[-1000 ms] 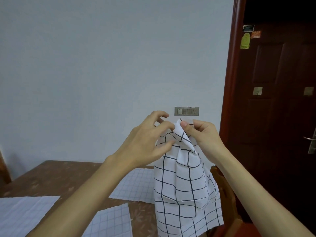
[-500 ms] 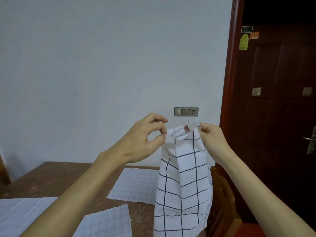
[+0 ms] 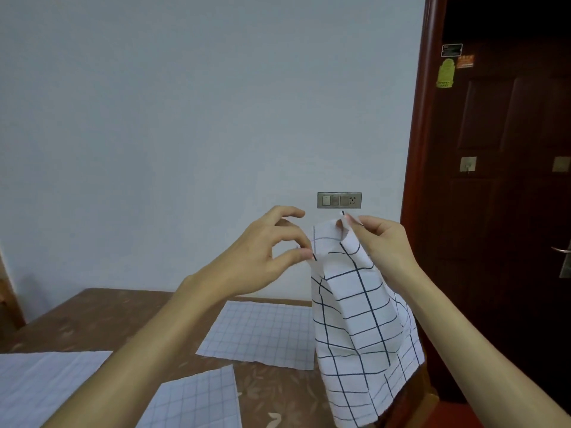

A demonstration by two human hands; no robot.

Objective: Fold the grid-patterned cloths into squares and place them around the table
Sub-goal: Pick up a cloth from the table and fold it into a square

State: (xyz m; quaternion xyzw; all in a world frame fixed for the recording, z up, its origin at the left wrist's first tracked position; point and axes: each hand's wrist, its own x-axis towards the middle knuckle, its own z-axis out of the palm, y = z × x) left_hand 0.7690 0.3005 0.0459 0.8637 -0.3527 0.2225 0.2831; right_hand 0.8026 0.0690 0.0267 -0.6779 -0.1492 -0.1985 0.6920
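Observation:
A white cloth with a bold dark grid [image 3: 355,310] hangs in the air above the table's right end. My right hand [image 3: 381,242] pinches its top corner between thumb and fingers. My left hand [image 3: 265,254] pinches the cloth's upper left edge with thumb and forefinger, the other fingers spread. Three cloths with a fine grid lie flat on the brown table [image 3: 92,316]: one in the middle [image 3: 259,332], one near the front [image 3: 194,403], one at the far left [image 3: 40,384]. The hanging cloth's lower part covers the table's right edge.
A wooden chair back [image 3: 423,384] shows just behind the hanging cloth at the right. A dark red door [image 3: 506,211] with a metal handle stands at the right. A switch and socket panel [image 3: 339,200] is on the pale wall behind.
My two hands have moved apart along the cloth's top edge, the left one lower and to the left, so the bunched top has spread out a little.

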